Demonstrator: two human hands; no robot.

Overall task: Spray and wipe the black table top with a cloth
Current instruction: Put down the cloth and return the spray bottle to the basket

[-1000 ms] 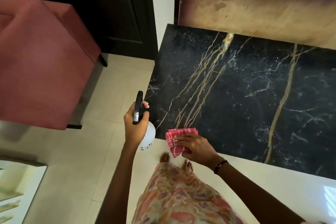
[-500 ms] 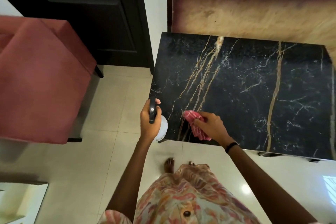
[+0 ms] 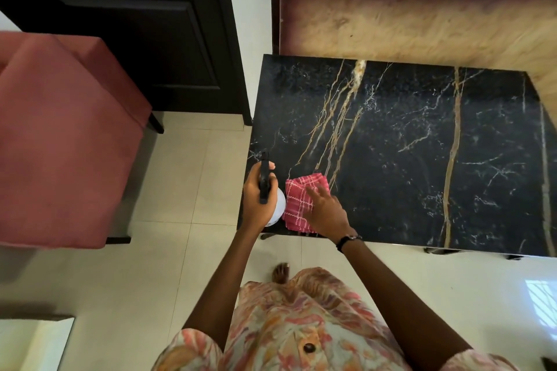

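Black marble table top (image 3: 407, 166) bears a red checked cloth (image 3: 297, 199)

Over on our left we've got a dusty-pink upholstered chair (image 3: 60, 141) on short dark legs, standing on pale cream floor tiles (image 3: 180, 178). Behind it we see a dark panelled wooden door (image 3: 129, 24), and up top right a tan, grain-patterned wooden panel (image 3: 422, 15).
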